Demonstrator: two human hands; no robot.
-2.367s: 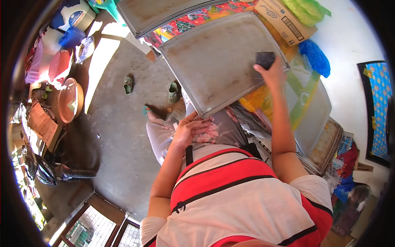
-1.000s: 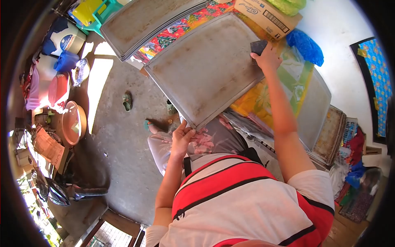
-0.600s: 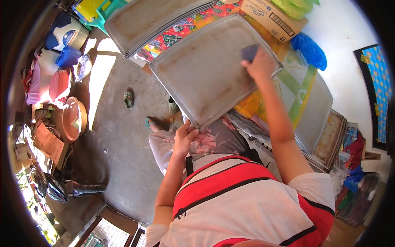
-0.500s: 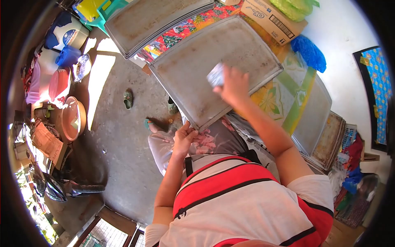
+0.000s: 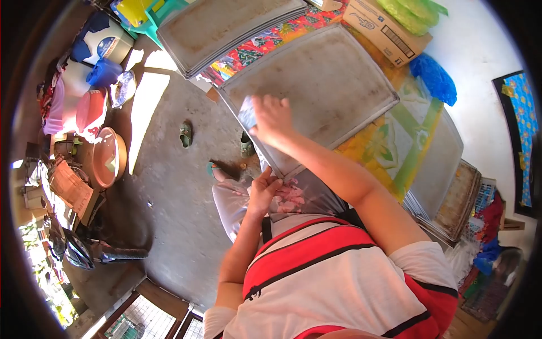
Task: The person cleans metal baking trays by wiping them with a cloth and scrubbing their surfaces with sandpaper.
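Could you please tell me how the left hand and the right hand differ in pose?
The left hand grips the near corner of the tray, while the right hand holds a small pad. The right hand reaches over the tray's surface; the left hand is at its rim. Both are bare.

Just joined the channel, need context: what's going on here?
A person steadies a large metal tray by its near corner with the left hand. The right hand holds a small block or pad at the tray's left side, apparently rubbing the surface. The tray shows brownish stains. A stack of similar trays sits just beyond it.
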